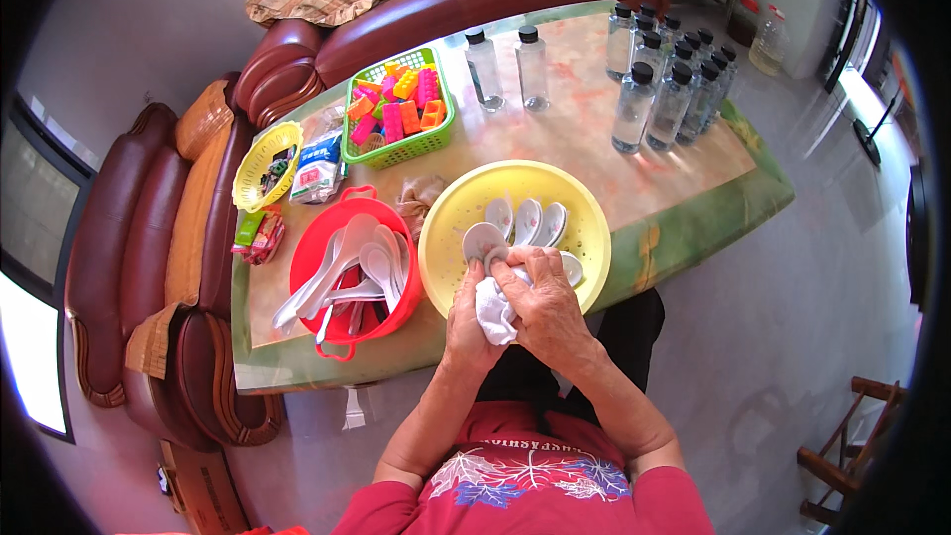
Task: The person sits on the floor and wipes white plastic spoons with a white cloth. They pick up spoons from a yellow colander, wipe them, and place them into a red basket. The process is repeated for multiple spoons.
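Over the near part of a yellow basin (pixel 433 228), my two hands are close together. My left hand (pixel 468 327) is closed on a white spoon (pixel 482 239), its bowl facing up at my fingertips. In the fingers of my right hand (pixel 550 309) is a crumpled white cloth (pixel 494 311), pressed up against the spoon's lower part and hanging between both palms. The spoon's handle is hidden by fingers and cloth. Several white spoons with small floral prints (pixel 528 220) lie in the basin, and another spoon (pixel 572 268) shows beside my right hand.
Left of the basin, a red colander (pixel 415 309) holds white ladles and spoons. Beyond are a green basket (pixel 448 129) of toy bricks, a yellow basket (pixel 245 170) and packets (pixel 318 168). Black-capped clear bottles (pixel 631 107) stand at the far right. A brown sofa (pixel 446 15) lies behind.
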